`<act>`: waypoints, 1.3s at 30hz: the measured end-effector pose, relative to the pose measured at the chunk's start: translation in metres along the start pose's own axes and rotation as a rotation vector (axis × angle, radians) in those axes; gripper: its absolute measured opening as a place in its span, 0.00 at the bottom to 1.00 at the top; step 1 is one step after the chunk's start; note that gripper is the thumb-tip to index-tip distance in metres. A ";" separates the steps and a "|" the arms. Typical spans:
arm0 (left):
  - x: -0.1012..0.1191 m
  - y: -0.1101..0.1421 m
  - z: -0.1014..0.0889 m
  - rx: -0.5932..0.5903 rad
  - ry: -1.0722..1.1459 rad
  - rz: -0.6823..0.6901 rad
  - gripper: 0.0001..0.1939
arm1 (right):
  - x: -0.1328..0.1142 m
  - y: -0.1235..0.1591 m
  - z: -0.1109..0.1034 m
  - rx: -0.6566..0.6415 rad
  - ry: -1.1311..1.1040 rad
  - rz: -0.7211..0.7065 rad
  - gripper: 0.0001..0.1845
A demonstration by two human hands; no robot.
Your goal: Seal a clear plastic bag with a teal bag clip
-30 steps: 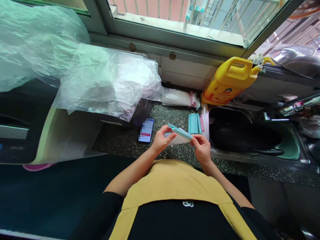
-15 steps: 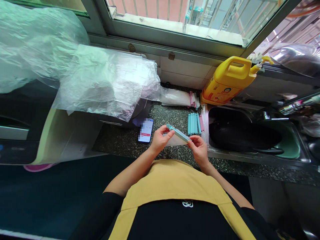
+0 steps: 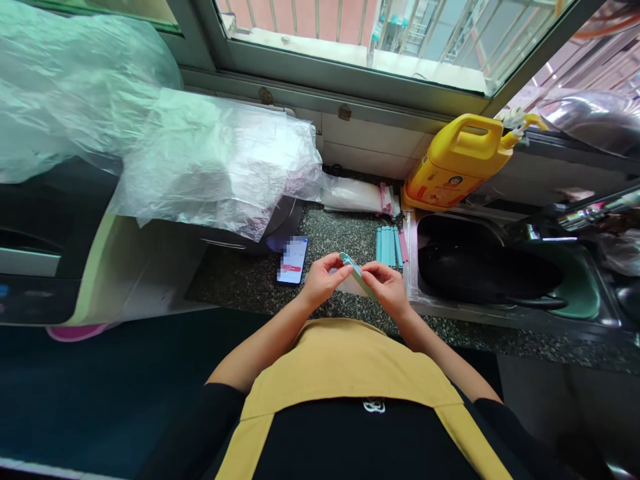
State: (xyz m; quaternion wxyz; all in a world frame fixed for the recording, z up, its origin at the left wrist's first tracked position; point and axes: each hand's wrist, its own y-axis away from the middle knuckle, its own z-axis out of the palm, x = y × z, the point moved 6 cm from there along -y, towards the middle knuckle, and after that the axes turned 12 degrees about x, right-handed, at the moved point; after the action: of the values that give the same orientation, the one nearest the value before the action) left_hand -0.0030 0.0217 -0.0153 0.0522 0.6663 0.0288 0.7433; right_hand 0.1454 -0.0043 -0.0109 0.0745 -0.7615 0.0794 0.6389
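Observation:
A pale teal bag-sealing clip (image 3: 369,289) slants between my two hands, its upper end tipped to the left. My left hand (image 3: 320,279) pinches it near that upper end. My right hand (image 3: 390,288) grips it about midway, thumb and fingers closed. Part of the clip is covered by my fingers. Below it a whitish, see-through sheet or bag (image 3: 350,285) shows; whether it touches the clip I cannot tell. Just beyond my right hand, several teal clips (image 3: 386,247) lie side by side with pink ones (image 3: 403,245) on the speckled counter (image 3: 337,230).
A phone (image 3: 294,260) lies left of my hands. A filled clear bag (image 3: 353,195) with pink and teal strips sits at the back. A yellow pump jug (image 3: 453,163) stands beside the sink (image 3: 411,260), which holds a black pan (image 3: 480,270). Plastic sheeting (image 3: 215,160) covers appliances at left.
My right hand has slid from the clip's lower right end up toward my left hand. The clip now points more steeply down toward me. My left hand has stayed nearly in place.

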 end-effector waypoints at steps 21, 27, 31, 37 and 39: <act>0.009 0.002 0.001 0.012 -0.001 0.020 0.16 | -0.016 0.004 0.010 -0.052 0.119 -0.094 0.14; 0.020 0.001 0.000 0.013 -0.061 0.092 0.13 | -0.016 0.008 0.011 -0.075 0.108 -0.100 0.14; 0.021 0.001 0.000 0.023 -0.046 0.104 0.12 | -0.016 0.008 0.012 -0.069 0.110 -0.092 0.13; 0.020 0.001 0.000 0.032 -0.051 0.119 0.12 | -0.018 0.008 0.011 -0.052 0.096 -0.104 0.12; 0.021 0.001 0.000 0.038 -0.061 0.140 0.12 | -0.018 0.008 0.012 -0.047 0.103 -0.108 0.12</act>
State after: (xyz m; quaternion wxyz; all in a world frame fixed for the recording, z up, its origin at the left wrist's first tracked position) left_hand -0.0049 0.0231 0.0053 -0.0116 0.6899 -0.0052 0.7238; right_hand 0.1293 -0.0092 0.0048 0.0869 -0.7981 0.0271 0.5956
